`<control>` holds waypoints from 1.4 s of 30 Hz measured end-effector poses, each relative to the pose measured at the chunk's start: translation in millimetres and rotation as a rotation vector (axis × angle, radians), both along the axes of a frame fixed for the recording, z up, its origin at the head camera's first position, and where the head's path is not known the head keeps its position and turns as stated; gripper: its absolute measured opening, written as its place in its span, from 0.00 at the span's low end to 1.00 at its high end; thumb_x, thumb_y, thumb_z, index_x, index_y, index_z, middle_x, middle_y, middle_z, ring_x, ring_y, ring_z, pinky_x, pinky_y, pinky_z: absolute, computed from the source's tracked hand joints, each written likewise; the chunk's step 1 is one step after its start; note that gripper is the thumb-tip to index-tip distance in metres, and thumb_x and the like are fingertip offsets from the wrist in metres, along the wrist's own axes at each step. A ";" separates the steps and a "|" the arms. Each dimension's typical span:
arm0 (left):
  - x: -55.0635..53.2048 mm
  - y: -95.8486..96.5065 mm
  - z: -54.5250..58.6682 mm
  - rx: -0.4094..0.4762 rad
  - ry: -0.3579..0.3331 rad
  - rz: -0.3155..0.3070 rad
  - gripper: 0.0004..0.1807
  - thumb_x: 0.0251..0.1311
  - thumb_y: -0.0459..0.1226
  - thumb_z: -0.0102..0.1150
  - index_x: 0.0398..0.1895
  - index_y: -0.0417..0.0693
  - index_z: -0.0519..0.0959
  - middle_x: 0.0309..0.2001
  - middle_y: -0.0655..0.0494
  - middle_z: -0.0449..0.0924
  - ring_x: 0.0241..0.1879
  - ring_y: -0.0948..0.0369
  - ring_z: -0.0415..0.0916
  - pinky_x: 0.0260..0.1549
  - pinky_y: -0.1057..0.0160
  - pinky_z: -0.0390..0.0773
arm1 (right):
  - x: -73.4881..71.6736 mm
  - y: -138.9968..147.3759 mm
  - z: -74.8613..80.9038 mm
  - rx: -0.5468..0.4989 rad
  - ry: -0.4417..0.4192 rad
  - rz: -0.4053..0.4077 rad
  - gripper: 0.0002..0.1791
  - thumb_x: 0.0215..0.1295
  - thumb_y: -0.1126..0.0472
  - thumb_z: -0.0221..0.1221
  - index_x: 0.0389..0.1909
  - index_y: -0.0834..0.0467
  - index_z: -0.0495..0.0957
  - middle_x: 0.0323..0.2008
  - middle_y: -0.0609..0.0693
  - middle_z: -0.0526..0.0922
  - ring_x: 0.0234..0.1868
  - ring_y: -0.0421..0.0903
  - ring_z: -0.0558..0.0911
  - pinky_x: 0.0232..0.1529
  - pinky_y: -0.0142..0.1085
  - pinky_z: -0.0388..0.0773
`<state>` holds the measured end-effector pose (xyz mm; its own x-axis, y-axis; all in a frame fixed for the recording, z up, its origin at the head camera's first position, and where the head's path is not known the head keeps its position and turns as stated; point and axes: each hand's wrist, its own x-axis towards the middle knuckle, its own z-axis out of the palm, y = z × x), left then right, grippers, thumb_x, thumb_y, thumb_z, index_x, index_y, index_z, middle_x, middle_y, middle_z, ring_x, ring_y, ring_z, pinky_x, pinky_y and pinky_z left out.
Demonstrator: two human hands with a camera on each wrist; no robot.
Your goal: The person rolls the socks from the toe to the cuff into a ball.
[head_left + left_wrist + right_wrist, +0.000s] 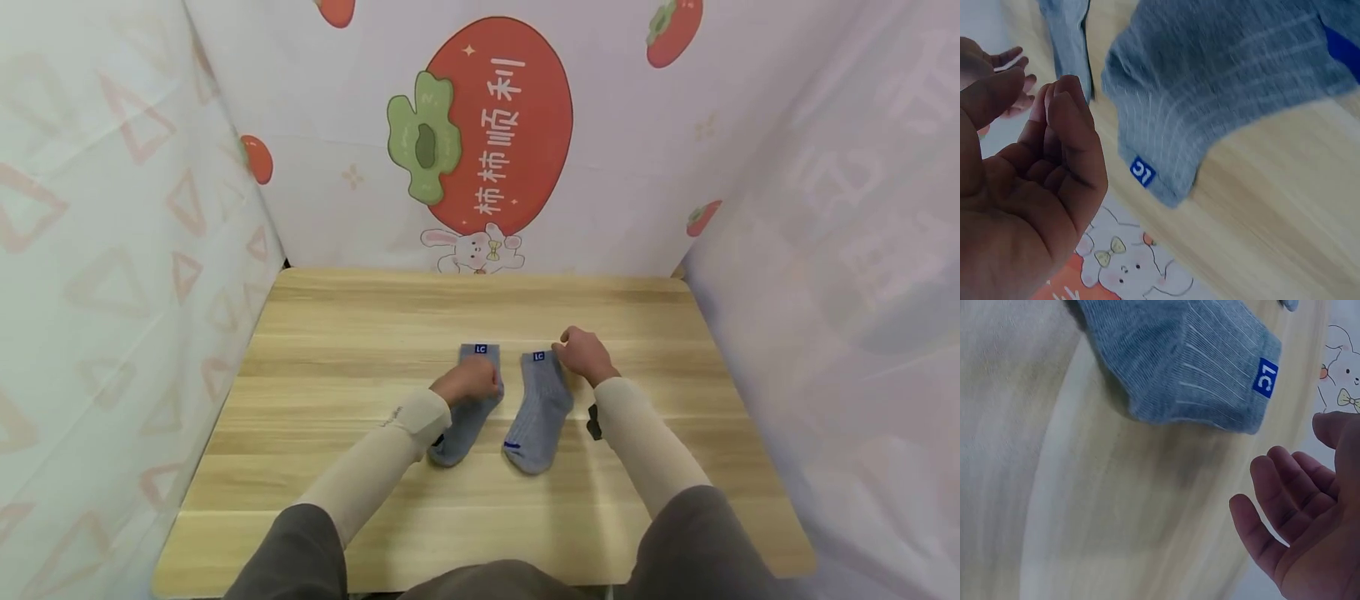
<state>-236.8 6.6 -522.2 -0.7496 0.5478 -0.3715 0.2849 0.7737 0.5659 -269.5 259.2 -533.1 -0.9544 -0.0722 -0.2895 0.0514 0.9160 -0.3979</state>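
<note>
Two grey ribbed ankle socks with blue "LC" labels lie flat on the table, side by side. Above the left sock (461,433) hovers my left hand (474,379), hiding part of it in the head view. The left wrist view shows this hand (1035,175) with loosely bent fingers and nothing held, apart from the sock (1210,75). My right hand (587,354) is beside the cuff of the right sock (542,408). In the right wrist view its relaxed fingers (1266,481) hold nothing and stand apart from the sock (1179,362).
The socks lie on a light wood-grain table (337,325). Behind it hangs a white cloth (322,208) printed with red persimmons and a rabbit. White patterned sheets flank the left (112,333) and right (847,333) sides.
</note>
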 end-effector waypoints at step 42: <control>68.5 37.6 -43.3 -0.004 -0.075 0.209 0.24 0.51 0.26 0.62 0.07 0.52 0.61 0.08 0.60 0.63 0.06 0.66 0.61 0.07 0.71 0.60 | 25.2 -1.7 -32.1 -0.112 0.016 -0.144 0.12 0.68 0.59 0.61 0.27 0.62 0.77 0.26 0.51 0.78 0.29 0.47 0.76 0.29 0.34 0.68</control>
<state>-168.3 44.2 -565.4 -0.8171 0.3820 -0.4318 0.0757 0.8136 0.5765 -244.3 257.5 -565.3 -0.9616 0.0341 -0.2724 0.1714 0.8496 -0.4987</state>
